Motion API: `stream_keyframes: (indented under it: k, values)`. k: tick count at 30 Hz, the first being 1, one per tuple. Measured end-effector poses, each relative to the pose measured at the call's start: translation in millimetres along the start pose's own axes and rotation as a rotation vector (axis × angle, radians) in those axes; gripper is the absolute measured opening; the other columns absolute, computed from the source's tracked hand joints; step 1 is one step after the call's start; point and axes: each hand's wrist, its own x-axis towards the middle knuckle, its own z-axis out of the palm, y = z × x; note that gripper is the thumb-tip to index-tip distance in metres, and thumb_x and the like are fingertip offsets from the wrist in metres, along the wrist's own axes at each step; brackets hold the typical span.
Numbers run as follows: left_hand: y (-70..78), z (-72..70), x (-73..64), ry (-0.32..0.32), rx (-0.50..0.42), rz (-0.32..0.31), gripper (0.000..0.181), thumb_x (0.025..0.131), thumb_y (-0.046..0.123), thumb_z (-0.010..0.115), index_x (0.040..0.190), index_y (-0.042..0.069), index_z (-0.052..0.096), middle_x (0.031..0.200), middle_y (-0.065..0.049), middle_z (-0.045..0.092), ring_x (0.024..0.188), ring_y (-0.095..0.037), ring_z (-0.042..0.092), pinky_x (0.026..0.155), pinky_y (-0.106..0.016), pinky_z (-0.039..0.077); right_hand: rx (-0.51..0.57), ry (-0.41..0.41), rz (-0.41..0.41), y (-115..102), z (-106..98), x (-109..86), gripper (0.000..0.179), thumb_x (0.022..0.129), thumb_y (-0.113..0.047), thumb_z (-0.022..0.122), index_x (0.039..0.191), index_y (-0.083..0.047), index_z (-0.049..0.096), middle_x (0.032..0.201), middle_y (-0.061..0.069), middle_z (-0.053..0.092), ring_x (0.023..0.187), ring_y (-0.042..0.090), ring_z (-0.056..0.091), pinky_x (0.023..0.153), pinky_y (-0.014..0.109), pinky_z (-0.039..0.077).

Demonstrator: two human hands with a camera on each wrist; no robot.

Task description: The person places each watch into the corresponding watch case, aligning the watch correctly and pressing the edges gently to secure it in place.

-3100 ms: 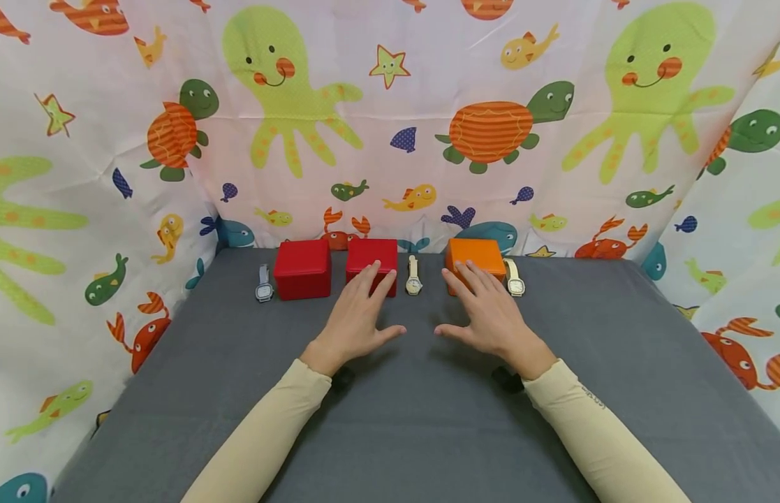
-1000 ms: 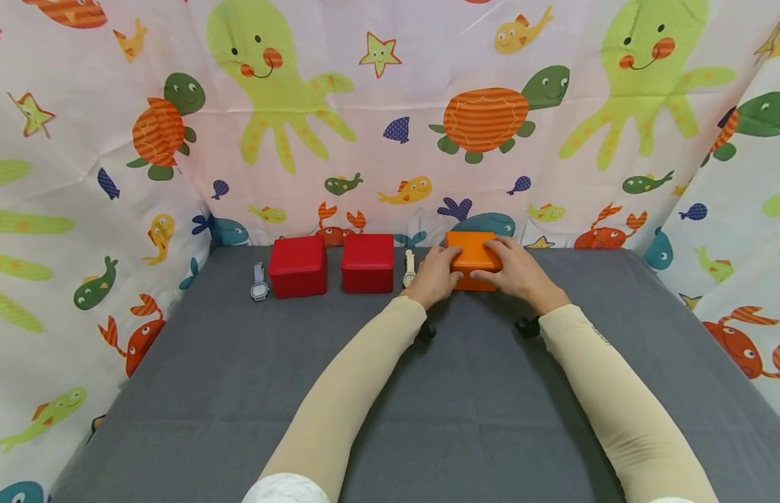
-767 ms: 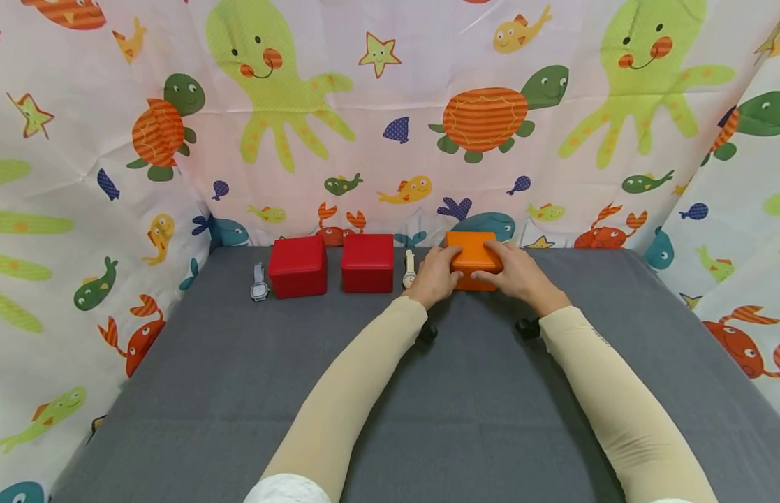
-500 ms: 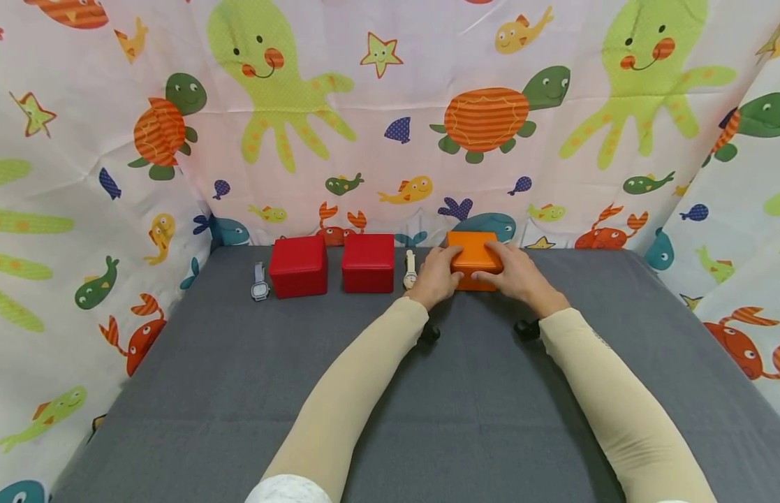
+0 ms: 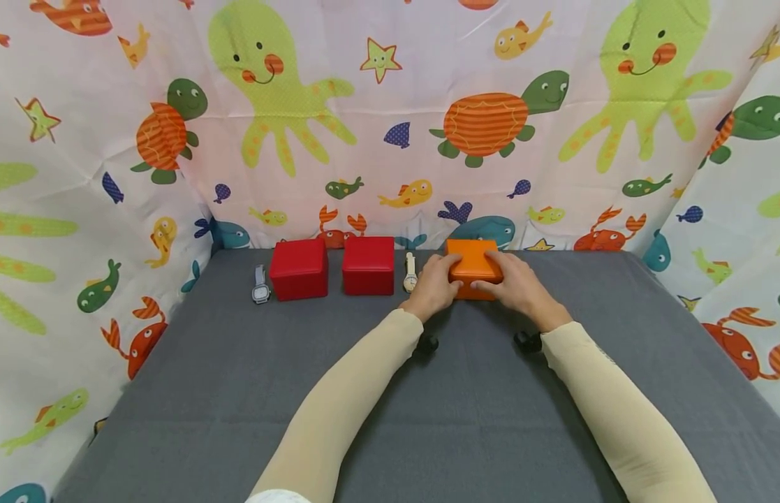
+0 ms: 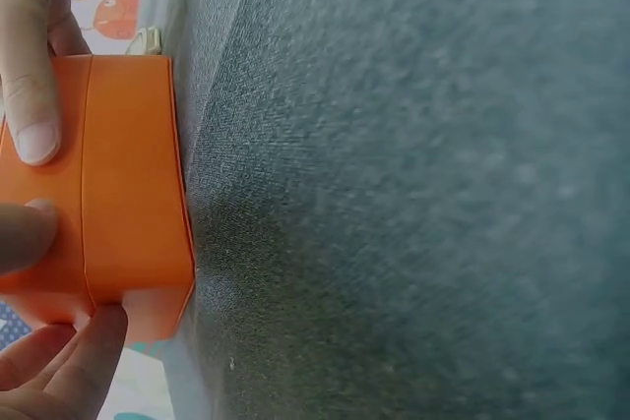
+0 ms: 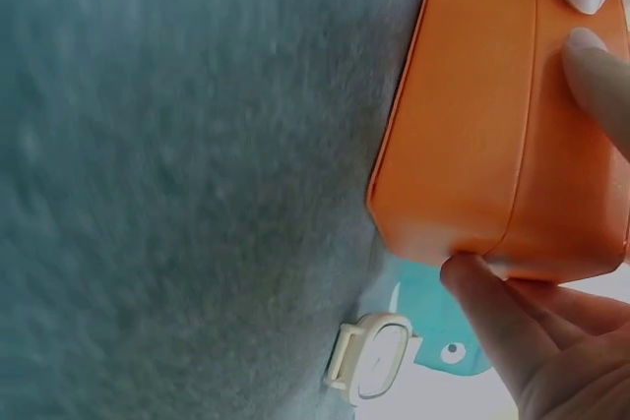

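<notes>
An orange box (image 5: 474, 260), lid down and a seam across its front, sits on the grey cloth near the back. My left hand (image 5: 435, 283) grips it from the left: the thumb lies on the front face and the fingertips (image 6: 103, 327) bend onto its side. From the right, my right hand (image 5: 520, 283) holds it likewise, thumb (image 7: 596, 76) on the front and fingers along the other side. A cream-strapped watch (image 5: 410, 274) lies just left of my left hand. Another cream watch (image 7: 379, 356) lies beyond the box's right side in the right wrist view, hidden in the head view.
Two red boxes (image 5: 299, 269) stand in the row further left, the nearer one (image 5: 368, 265) beside the cream watch. A silver-grey watch (image 5: 260, 285) lies at the row's left end. A sea-animal printed curtain (image 5: 402, 140) rises behind the grey cloth (image 5: 465, 419).
Both hands came forward and to the right from above the cloth and took hold of the orange box. In the last half second the box has shifted slightly toward me.
</notes>
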Motion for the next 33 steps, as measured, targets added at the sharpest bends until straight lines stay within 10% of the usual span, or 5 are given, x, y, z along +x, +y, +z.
stream_keyframes:
  k: [33]
  values:
    - [5.0, -5.4, -58.3, 0.0, -0.001, 0.072, 0.054, 0.088, 0.023, 0.07, 0.139, 0.02, 0.051, 0.124, -0.007, 0.051, 0.107, -0.018, 0.052, 0.094, -0.029, 0.046, -0.011, 0.026, 0.006, -30.5, 5.8, -55.1, 0.08, 0.084, -0.048, 0.069, 0.143, -0.003, 0.037, 0.134, 0.027, 0.044, 0.11, 0.043, 0.048, 0.093, 0.058, 0.042]
